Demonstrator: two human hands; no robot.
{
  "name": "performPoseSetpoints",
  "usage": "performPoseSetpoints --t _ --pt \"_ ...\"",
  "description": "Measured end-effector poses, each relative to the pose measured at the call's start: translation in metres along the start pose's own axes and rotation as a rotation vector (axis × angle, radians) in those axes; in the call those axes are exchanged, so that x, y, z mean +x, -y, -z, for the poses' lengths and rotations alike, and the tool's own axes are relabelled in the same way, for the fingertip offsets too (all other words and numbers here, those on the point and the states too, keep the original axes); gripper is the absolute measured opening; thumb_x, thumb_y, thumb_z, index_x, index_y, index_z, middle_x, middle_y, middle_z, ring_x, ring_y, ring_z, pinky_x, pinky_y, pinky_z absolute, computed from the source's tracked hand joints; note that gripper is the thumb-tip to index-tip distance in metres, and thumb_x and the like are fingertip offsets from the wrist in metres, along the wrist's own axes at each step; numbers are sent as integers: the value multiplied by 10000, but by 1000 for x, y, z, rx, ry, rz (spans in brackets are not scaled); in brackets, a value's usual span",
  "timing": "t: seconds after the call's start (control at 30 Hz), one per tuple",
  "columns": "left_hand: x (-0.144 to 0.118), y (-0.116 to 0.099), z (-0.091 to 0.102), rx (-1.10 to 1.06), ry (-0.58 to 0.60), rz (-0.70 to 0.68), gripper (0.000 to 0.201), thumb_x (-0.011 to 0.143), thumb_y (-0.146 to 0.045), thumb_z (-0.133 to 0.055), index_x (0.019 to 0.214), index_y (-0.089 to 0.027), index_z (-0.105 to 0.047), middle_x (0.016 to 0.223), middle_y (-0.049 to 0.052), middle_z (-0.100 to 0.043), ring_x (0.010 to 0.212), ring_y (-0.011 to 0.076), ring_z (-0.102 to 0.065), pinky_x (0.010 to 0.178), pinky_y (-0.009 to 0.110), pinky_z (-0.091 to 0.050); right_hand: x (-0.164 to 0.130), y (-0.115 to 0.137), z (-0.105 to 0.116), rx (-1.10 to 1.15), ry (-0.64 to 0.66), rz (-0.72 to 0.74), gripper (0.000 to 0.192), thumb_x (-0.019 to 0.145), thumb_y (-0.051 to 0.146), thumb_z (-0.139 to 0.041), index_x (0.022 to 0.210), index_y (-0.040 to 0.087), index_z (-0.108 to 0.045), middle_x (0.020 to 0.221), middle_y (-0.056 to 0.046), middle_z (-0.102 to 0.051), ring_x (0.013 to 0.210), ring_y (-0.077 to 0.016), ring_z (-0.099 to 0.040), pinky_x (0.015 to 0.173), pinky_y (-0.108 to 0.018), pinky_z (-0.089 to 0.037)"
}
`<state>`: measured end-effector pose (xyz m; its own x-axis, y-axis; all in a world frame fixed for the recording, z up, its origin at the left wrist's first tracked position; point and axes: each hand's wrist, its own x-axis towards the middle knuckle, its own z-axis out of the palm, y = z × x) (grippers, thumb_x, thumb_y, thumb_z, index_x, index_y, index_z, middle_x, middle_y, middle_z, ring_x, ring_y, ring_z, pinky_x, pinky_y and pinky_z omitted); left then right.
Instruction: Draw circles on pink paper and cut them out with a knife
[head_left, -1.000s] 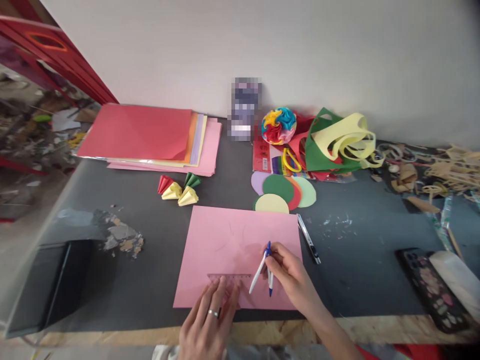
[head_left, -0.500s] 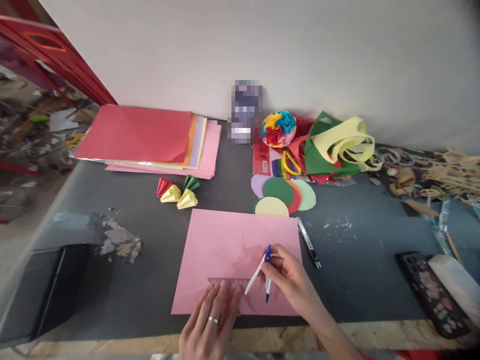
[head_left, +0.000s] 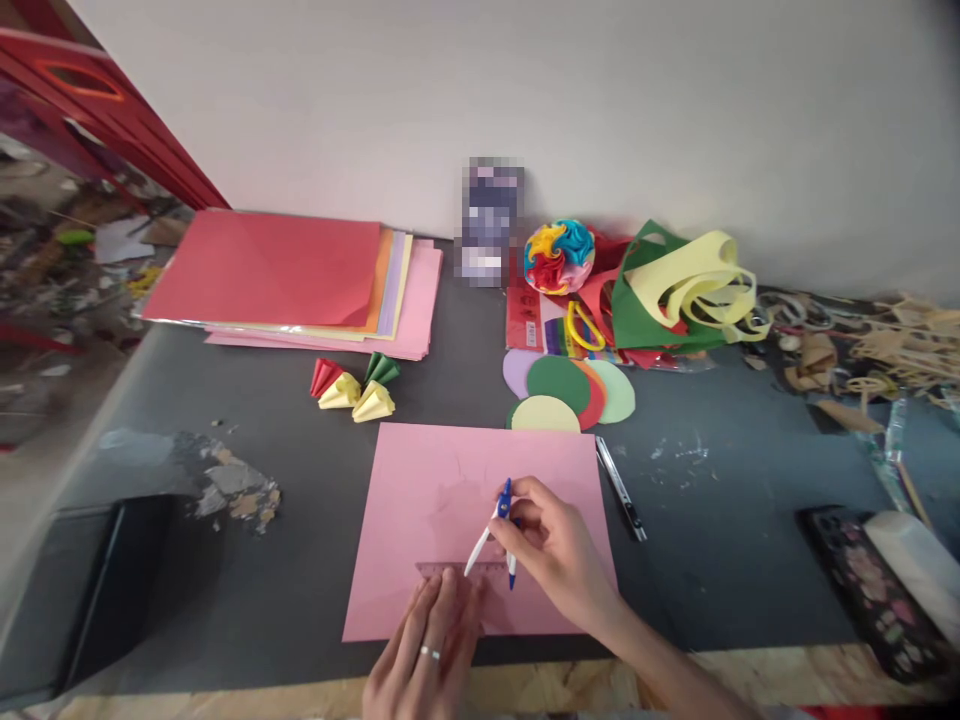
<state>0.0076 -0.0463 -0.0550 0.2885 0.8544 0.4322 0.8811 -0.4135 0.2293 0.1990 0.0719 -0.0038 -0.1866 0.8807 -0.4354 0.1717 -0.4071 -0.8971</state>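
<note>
On the worktop [head_left: 712,560], one pink sheet [head_left: 420,480] is lying flat beneath two hands. At the sheet's near edge, the left hand [head_left: 420,640] is resting extended fingers on one transparent ruler [head_left: 431,567], concealing much of it; its grip is lying flat, clasping nothing. Over the sheet's near right portion, the right hand [head_left: 559,545] is gripping one blue-and-white compass [head_left: 503,508] at the hinge, partly hiding one leg; whether either tip is touching cannot be told. Farther up the sheet, faint marks [head_left: 459,465] are showing indistinctly. Just beyond the sheet, paper discs [head_left: 555,383] are overlapping in six colours, hiding their exact number. Beyond its far left corner, four folded pieces [head_left: 373,402] are lying: one red, one green, two yellow. Beside its right edge, one cutter [head_left: 621,490] is lying. Well beyond the sheet, one upright object [head_left: 489,220] is appearing only as blurred blocks. Far right of the sheet, one white object [head_left: 922,560] is running out of frame.
</note>
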Motion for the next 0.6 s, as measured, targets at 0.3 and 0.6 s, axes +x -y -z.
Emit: performPoseSetpoints --t 0.3,0.6 --pt "2 -1 4 57 28 -9 528 903 -93 -419 1320 -263 -696 1334 45 -745 1233 213 -697 1130 305 -487 7 -4 -1 18 46 -43 294 900 462 -706 1045 231 -596 846 -4 -740 725 -174 -721 681 -279 -599" --pt "6 -1 9 108 45 -45 542 852 -56 -442 1271 -263 -717 1298 40 -763 1166 204 -732 979 283 -603 8 2 -3 -28 71 -45 281 913 440 -684 1031 208 -579 855 -5 -744 758 -179 -741 681 -256 -567"
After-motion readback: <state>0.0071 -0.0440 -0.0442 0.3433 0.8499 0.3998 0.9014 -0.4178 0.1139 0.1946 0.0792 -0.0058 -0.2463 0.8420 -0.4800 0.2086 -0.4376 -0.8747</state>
